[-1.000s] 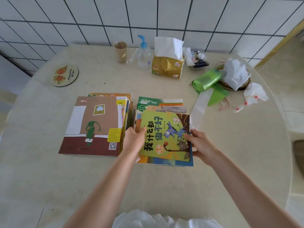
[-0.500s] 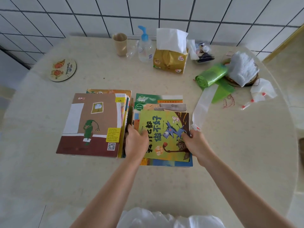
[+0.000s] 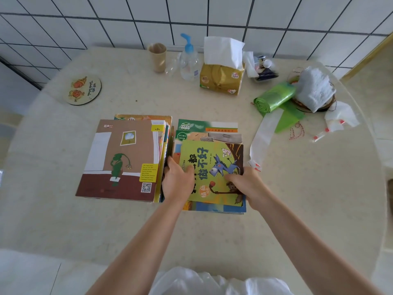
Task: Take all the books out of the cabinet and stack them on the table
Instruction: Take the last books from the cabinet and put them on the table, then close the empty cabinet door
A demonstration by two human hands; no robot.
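Observation:
Two stacks of picture books lie side by side on the table (image 3: 212,241). The left stack (image 3: 119,158) is topped by a brown book. A green book with a blue donkey (image 3: 212,165) tops the right stack. My left hand (image 3: 177,182) holds that book's left edge, thumb on the cover and fingers down in the gap between the stacks. Over its right edge my right hand (image 3: 246,184) rests with fingers laid flat on the cover. The cabinet is out of view.
Along the tiled wall stand a paper cup (image 3: 157,57), a pump bottle (image 3: 188,60) and a tissue pack (image 3: 222,78). A green bag roll (image 3: 274,99), white cloth (image 3: 314,88) and loose plastic lie at the right. A round coaster (image 3: 83,90) sits far left.
The green donkey book has come down onto the right stack. Both hands slid inward from its sides onto its cover.

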